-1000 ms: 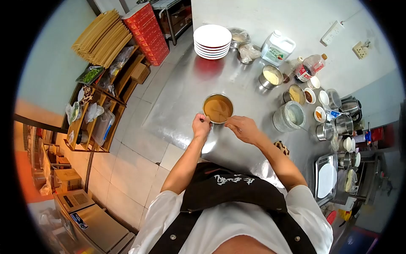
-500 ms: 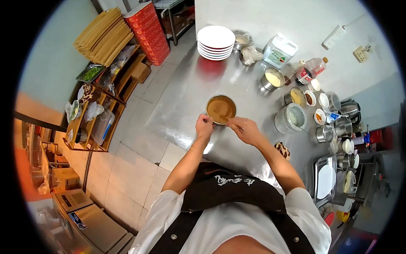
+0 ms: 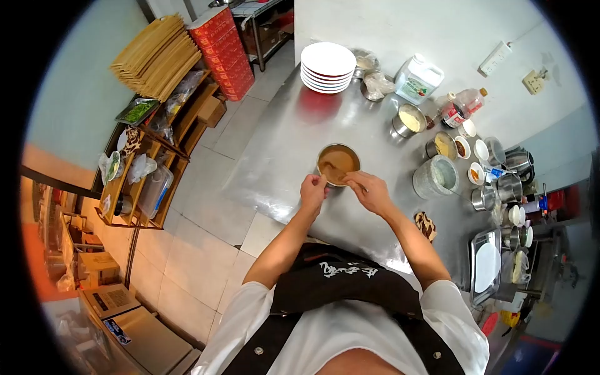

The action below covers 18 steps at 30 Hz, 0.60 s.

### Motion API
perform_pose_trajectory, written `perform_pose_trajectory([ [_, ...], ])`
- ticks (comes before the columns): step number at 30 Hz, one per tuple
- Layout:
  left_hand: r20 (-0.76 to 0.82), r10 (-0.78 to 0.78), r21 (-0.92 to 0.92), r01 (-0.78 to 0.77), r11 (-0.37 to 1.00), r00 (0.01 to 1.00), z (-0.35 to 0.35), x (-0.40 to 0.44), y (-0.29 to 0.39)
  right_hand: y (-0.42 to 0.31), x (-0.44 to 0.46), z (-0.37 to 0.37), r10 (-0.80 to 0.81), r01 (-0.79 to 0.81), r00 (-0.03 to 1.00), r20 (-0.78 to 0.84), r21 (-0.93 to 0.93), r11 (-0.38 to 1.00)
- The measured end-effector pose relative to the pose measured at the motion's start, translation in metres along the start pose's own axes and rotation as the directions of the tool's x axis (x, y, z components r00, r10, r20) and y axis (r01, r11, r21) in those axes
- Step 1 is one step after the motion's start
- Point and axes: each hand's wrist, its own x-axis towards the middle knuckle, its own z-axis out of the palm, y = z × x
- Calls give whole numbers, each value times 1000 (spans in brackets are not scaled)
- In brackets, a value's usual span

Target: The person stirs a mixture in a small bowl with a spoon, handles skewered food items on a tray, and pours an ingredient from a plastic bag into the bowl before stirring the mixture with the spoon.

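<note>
A round metal bowl (image 3: 321,156) of smooth brown sauce (image 3: 340,159) stands on the steel table before me. My left hand (image 3: 314,190) is closed, pinching the bowl's near-left rim. At the near-right rim, the fingers of my right hand (image 3: 372,192) are pinched round a spoon-like utensil; its dipped end is coated in sauce and its exact shape is hard to make out. To the right stands a thick stone mortar (image 3: 431,178) with pale contents. A brown-and-cream patterned cloth (image 3: 425,226) lies near my right forearm.
Stacked white plates (image 3: 328,59) stand at the table's far end. A white jug (image 3: 419,79), bottles (image 3: 462,107), a metal bowl of pale yellow stuff (image 3: 409,119) and small bowls line the wall side. A wooden shelf (image 3: 150,187) stands across the floor to the left.
The view has shifted, so the bowl and table sit a little right and lower. Swirl marks in the sauce have changed, and my right hand has turned slightly at the rim. Both grips persist.
</note>
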Motion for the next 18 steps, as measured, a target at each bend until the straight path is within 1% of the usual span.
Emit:
perform_pose_trajectory([
  [1,25,1,-12,-1,1000,1000,-5,-1,1,2,4,2,-32,32,998,-62,8,999],
  [3,48,20,-51,-17,999,999,-24,-7,1,8,1,-2,-14,14,1000,6,-97,995],
  [5,34,58,-82,-55,995,998,-53,-19,-3,0,-6,-8,70,-64,996,64,-86,994],
  [7,-83,29,-74,-35,997,996,-90,-43,-3,-13,-12,-13,53,-45,992,115,-68,997],
  [8,-103,139,-116,-150,982,985,-119,-37,-37,-23,-11,-16,12,-7,994,112,-47,999],
  [9,-159,76,-103,-93,990,984,-139,-62,-26,-30,-8,-15,-30,33,994,104,-26,999],
  [10,-225,35,-176,-75,982,974,-161,-79,-30,-27,-5,-8,-58,60,996,65,-28,998],
  [11,-304,17,-180,-75,981,952,-188,-89,-49,-23,-4,-3,-78,79,996,30,-31,996],
  [12,-378,-10,-189,-66,980,926,-216,-99,-73,-17,-3,1,-79,79,997,17,-28,996],
  [13,-475,-47,-165,-37,986,879,-239,-114,-88,-12,-2,4,-77,77,997,6,-25,997],
  [14,-568,-85,-151,-2,989,819,-261,-131,-102,-9,-5,4,-58,59,998,26,-66,996],
  [15,-615,-152,-233,6,972,774,-283,-147,-121,-7,-9,2,-41,46,998,46,-110,993],
  [16,-675,-214,-273,31,962,706,-303,-165,-139,-5,-10,0,-25,36,997,68,-155,987],
  [17,-736,-234,-304,-1,953,635,-321,-183,-168,-6,-13,-2,-4,15,996,88,-133,991],
  [18,-785,-272,-337,-16,941,556,-326,-209,-181,-7,-19,-4,23,-10,993,113,-114,993],
])
